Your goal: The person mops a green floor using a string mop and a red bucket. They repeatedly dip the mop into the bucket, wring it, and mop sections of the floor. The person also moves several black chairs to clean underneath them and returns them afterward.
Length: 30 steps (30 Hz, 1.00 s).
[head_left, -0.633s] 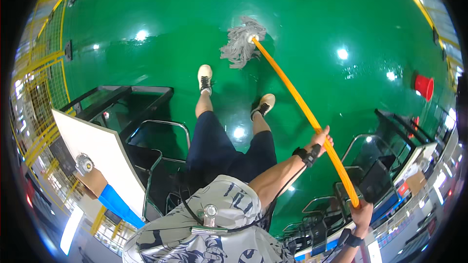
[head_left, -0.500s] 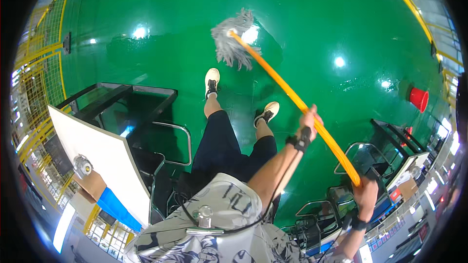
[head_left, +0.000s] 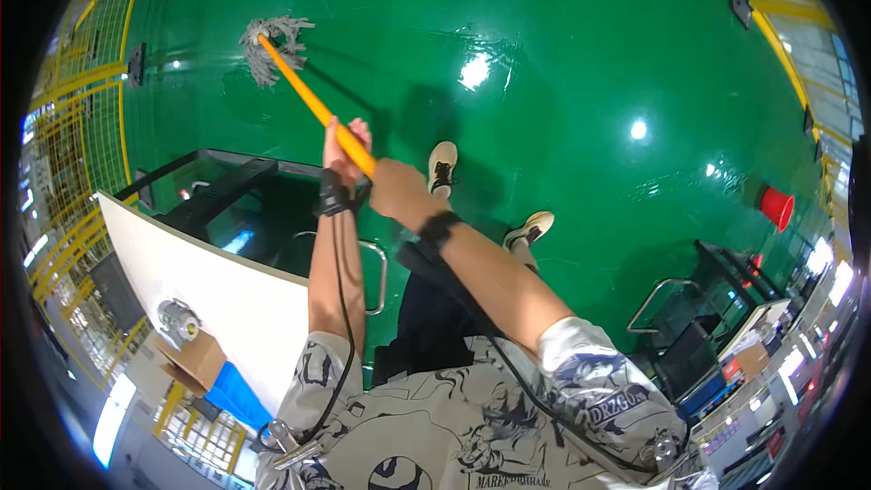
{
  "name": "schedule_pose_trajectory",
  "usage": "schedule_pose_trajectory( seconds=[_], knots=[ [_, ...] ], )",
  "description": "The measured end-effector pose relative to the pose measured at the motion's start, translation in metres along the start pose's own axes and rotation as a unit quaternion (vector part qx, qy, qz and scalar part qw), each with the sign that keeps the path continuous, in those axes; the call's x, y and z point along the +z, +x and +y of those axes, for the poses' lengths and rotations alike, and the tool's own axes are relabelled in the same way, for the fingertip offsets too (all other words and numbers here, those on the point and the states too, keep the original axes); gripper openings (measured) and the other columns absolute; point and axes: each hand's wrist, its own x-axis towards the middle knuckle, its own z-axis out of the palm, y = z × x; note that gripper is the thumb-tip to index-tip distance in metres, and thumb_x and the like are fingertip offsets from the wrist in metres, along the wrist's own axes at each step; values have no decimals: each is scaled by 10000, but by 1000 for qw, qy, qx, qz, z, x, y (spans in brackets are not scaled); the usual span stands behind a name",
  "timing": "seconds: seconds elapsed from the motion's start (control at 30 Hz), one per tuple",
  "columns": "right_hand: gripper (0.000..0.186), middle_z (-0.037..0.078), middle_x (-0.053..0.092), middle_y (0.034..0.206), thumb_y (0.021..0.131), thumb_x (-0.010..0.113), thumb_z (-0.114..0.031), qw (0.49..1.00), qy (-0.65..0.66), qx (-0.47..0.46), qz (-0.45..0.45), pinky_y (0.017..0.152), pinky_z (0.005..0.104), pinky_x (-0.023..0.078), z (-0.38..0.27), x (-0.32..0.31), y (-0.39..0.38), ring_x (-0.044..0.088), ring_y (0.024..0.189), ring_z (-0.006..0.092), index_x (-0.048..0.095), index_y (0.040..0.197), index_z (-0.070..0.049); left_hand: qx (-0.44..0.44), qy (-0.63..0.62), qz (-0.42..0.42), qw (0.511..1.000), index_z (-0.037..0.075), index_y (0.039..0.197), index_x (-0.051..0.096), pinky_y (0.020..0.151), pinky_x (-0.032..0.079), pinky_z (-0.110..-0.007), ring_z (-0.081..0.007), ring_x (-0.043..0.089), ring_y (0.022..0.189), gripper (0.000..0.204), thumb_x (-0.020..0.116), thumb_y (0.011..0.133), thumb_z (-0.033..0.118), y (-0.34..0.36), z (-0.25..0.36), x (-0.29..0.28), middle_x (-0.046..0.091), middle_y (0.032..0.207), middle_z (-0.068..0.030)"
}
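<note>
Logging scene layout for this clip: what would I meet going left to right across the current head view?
Cardboard box → grey mop head → left hand → right hand → right shoe → red bucket

One mop, one left hand and one right hand are counted. Two straps and two cables are found. Two shoes are seen, along with one shirt. One bucket is made out. Two tables are counted, as are two boxes. One metal part is noted. Two fences are shown, one at either edge. The chairs cannot be counted exactly.
</note>
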Motion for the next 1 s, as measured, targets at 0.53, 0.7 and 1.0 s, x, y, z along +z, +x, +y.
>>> schedule_pose_trajectory(
  seconds=[0.53,0.7,1.0],
  knots=[
    [279,-34,446,501,878,632,-269,833,437,336,-43,385,254,263,270,-183,-449,388,400,60,535,702,-76,5,289,120,950,125,752,470,466,391,-283,-158,482,527,260,445,952,289,-78,-455,-16,498,615,-23],
    [284,189,602,663,787,679,-294,879,57,466,81,546,435,445,279,-169,-704,598,604,351,602,805,-21,-150,362,-70,917,82,734,457,516,481,-358,-217,561,540,284,561,871,309,-251,-698,-62,587,635,-125],
    [441,208,536,556,813,664,-431,809,-162,554,109,509,462,430,262,-198,-783,542,553,424,550,683,-26,-485,292,171,806,93,840,443,462,466,-348,-179,496,478,373,678,855,383,-310,-837,21,470,627,-38]
  ],
)
